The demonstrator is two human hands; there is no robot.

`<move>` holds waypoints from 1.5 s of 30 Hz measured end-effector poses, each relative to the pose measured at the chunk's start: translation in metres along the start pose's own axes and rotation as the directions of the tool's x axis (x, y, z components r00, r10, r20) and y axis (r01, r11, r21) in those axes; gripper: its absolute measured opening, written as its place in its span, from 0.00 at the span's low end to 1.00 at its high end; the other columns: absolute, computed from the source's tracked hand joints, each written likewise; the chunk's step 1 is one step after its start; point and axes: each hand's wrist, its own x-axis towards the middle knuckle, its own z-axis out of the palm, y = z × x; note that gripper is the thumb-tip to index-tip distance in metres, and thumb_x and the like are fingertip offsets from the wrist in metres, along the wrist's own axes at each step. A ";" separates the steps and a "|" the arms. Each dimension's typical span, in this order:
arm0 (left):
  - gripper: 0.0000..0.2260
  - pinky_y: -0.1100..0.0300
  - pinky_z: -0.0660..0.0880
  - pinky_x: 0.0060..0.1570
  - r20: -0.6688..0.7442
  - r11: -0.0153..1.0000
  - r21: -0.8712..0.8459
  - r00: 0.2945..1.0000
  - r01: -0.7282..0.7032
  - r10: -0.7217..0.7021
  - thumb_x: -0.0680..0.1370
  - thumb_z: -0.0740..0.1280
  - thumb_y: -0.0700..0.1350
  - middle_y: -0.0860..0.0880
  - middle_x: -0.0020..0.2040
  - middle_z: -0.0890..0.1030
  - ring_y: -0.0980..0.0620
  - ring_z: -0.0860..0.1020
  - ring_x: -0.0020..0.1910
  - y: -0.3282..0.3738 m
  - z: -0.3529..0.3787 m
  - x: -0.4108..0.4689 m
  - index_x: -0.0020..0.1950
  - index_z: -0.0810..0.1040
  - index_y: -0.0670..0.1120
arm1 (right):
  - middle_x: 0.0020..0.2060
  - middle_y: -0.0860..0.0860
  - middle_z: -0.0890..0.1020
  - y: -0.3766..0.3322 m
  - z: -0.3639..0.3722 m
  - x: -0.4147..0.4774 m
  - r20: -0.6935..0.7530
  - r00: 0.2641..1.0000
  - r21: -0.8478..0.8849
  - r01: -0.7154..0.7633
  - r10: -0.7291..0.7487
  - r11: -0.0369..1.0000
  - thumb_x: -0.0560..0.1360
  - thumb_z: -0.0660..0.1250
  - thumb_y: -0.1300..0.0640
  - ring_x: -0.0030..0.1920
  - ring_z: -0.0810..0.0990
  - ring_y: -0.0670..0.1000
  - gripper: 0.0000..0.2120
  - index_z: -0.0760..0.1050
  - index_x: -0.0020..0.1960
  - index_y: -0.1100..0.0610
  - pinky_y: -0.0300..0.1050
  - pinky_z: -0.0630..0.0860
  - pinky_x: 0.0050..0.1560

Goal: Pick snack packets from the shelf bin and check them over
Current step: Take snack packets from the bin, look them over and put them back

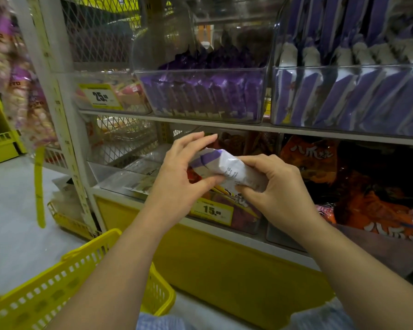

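a: shelving unit (224, 126) first. why the clear bins?
b: so stock read from the front. the upper right bin (343, 67) held purple-and-white packets (339, 98) stood on edge in a row. judged that was so one could slide out without upsetting the rest.
a: the basket?
b: yellow basket (57, 289) sat low on the left, under the left forearm, well apart from the hands. probably parked there for checked packets.
a: hands?
b: both raised before the lower shelf. right hand (277, 186) clenched round the right end of one snack packet (224, 166), fingers curled beneath. left hand (177, 172) had its thumb against the near edge, upper fingers splayed loose above. read it as a light pinch, though the fingers behind were partly hidden.
a: why that hold?
b: white printed face was turned up toward the eyes. a reading grip, i judged. print too blurred to make out.
a: and the packet's place?
b: out of any bin, in the air between the hands, in front of orange bags (315, 160), above the "15" price tag (211, 210).
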 end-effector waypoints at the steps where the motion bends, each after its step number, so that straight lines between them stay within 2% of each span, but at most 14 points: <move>1: 0.26 0.51 0.73 0.63 0.003 0.999 -0.036 1.000 -0.027 0.027 0.71 0.76 0.43 0.57 0.64 0.72 0.55 0.72 0.65 0.001 0.000 0.000 0.63 0.72 0.65 | 0.44 0.39 0.78 -0.001 0.001 0.000 -0.018 1.000 -0.022 0.024 -0.024 0.999 0.68 0.75 0.63 0.45 0.72 0.46 0.25 0.77 0.62 0.49 0.36 0.69 0.45; 3: 0.22 0.57 0.76 0.55 0.008 0.990 -0.138 0.999 -0.039 0.040 0.71 0.76 0.41 0.57 0.56 0.78 0.56 0.77 0.57 -0.001 -0.001 0.001 0.55 0.75 0.65 | 0.45 0.38 0.78 -0.001 0.002 -0.001 -0.048 0.998 -0.009 0.037 -0.038 0.999 0.68 0.76 0.62 0.46 0.71 0.45 0.27 0.76 0.64 0.47 0.35 0.70 0.46; 6: 0.19 0.71 0.73 0.45 -0.012 0.966 -0.257 1.000 -0.001 -0.002 0.68 0.76 0.44 0.63 0.45 0.81 0.65 0.78 0.46 -0.005 -0.005 0.002 0.48 0.77 0.66 | 0.51 0.38 0.77 0.002 -0.004 0.000 -0.037 0.998 0.183 -0.036 0.044 0.982 0.67 0.77 0.58 0.53 0.74 0.38 0.30 0.71 0.63 0.38 0.30 0.72 0.52; 9: 0.18 0.72 0.73 0.41 -0.060 0.934 -0.353 0.995 0.050 -0.076 0.66 0.76 0.44 0.64 0.42 0.82 0.67 0.78 0.42 -0.013 -0.010 0.004 0.45 0.79 0.66 | 0.54 0.41 0.81 0.006 -0.013 0.003 0.009 0.988 0.392 -0.148 0.157 0.908 0.66 0.77 0.57 0.57 0.79 0.41 0.25 0.75 0.59 0.44 0.37 0.76 0.57; 12: 0.17 0.67 0.77 0.44 -0.074 0.890 -0.441 0.984 0.113 -0.162 0.64 0.78 0.48 0.59 0.46 0.85 0.62 0.82 0.46 -0.024 -0.015 0.005 0.47 0.80 0.65 | 0.49 0.45 0.85 0.008 -0.017 0.005 0.038 0.971 0.626 -0.206 0.234 0.752 0.67 0.74 0.65 0.51 0.83 0.44 0.16 0.77 0.52 0.51 0.37 0.80 0.48; 15: 0.18 0.51 0.79 0.52 -0.033 0.829 -0.530 0.973 0.178 -0.230 0.63 0.79 0.52 0.53 0.52 0.85 0.49 0.82 0.55 -0.033 -0.018 0.004 0.50 0.81 0.62 | 0.43 0.41 0.86 0.006 -0.017 0.006 0.035 0.966 0.636 -0.218 0.255 0.740 0.70 0.71 0.67 0.46 0.85 0.43 0.12 0.79 0.47 0.51 0.34 0.80 0.43; 17: 0.19 0.47 0.78 0.55 -0.001 0.788 -0.582 0.968 0.204 -0.251 0.61 0.81 0.55 0.51 0.53 0.84 0.45 0.81 0.57 -0.034 -0.018 0.003 0.50 0.82 0.61 | 0.41 0.42 0.86 0.005 -0.017 0.007 0.005 0.961 0.638 -0.215 0.275 0.739 0.71 0.71 0.65 0.45 0.85 0.43 0.10 0.81 0.43 0.50 0.35 0.80 0.43; 23: 0.21 0.57 0.80 0.50 0.061 0.671 -0.702 0.959 0.237 -0.275 0.59 0.83 0.53 0.48 0.55 0.84 0.46 0.82 0.56 -0.037 -0.016 0.005 0.50 0.83 0.56 | 0.42 0.49 0.85 0.005 -0.015 0.006 0.017 0.954 0.655 -0.237 0.300 0.718 0.73 0.68 0.57 0.47 0.84 0.49 0.05 0.80 0.41 0.50 0.49 0.81 0.49; 26: 0.21 0.56 0.80 0.50 0.062 0.628 -0.741 0.955 0.238 -0.289 0.60 0.83 0.50 0.47 0.54 0.84 0.45 0.82 0.57 -0.040 -0.014 0.006 0.51 0.84 0.54 | 0.44 0.49 0.85 0.005 -0.012 0.006 0.087 0.951 0.743 -0.260 0.296 0.616 0.75 0.66 0.59 0.51 0.83 0.51 0.10 0.80 0.39 0.47 0.46 0.80 0.54; 32: 0.24 0.56 0.80 0.49 0.010 0.584 -0.790 0.957 0.185 -0.290 0.61 0.83 0.49 0.48 0.53 0.84 0.47 0.82 0.55 -0.034 -0.010 0.008 0.54 0.82 0.52 | 0.47 0.53 0.84 0.003 -0.012 0.005 0.098 0.955 0.802 -0.243 0.280 0.546 0.72 0.66 0.53 0.54 0.83 0.53 0.06 0.80 0.39 0.45 0.45 0.80 0.55; 35: 0.27 0.55 0.81 0.47 -0.093 0.567 -0.811 0.927 0.141 -0.364 0.66 0.78 0.47 0.51 0.57 0.83 0.50 0.82 0.56 -0.023 -0.002 0.009 0.63 0.75 0.53 | 0.48 0.53 0.85 0.000 -0.009 0.004 0.123 0.949 0.832 -0.258 0.289 0.492 0.71 0.66 0.52 0.53 0.84 0.52 0.04 0.80 0.40 0.47 0.46 0.80 0.54; 39: 0.37 0.59 0.80 0.40 -0.150 0.525 -0.820 0.799 0.228 -0.582 0.71 0.72 0.47 0.51 0.63 0.76 0.57 0.83 0.51 -0.009 0.015 0.008 0.77 0.59 0.54 | 0.45 0.52 0.85 -0.007 0.003 0.001 0.176 0.942 0.845 -0.294 0.287 0.447 0.77 0.63 0.61 0.51 0.84 0.52 0.06 0.76 0.42 0.55 0.43 0.81 0.48; 42: 0.30 0.62 0.79 0.37 -0.061 0.559 -0.737 0.786 0.380 -0.615 0.78 0.67 0.45 0.49 0.64 0.77 0.55 0.84 0.48 -0.007 0.028 0.005 0.77 0.58 0.48 | 0.43 0.49 0.85 -0.016 0.009 0.000 0.176 0.942 0.836 -0.296 0.286 0.461 0.78 0.62 0.64 0.47 0.85 0.48 0.07 0.74 0.43 0.57 0.38 0.80 0.43; 45: 0.24 0.62 0.78 0.36 0.161 0.535 -0.653 0.789 0.536 -0.593 0.80 0.65 0.48 0.50 0.57 0.82 0.57 0.84 0.44 -0.006 0.026 0.003 0.75 0.65 0.51 | 0.44 0.42 0.85 -0.018 0.008 0.000 0.153 0.954 0.819 -0.268 0.258 0.507 0.78 0.61 0.66 0.45 0.84 0.44 0.06 0.74 0.44 0.60 0.34 0.79 0.41</move>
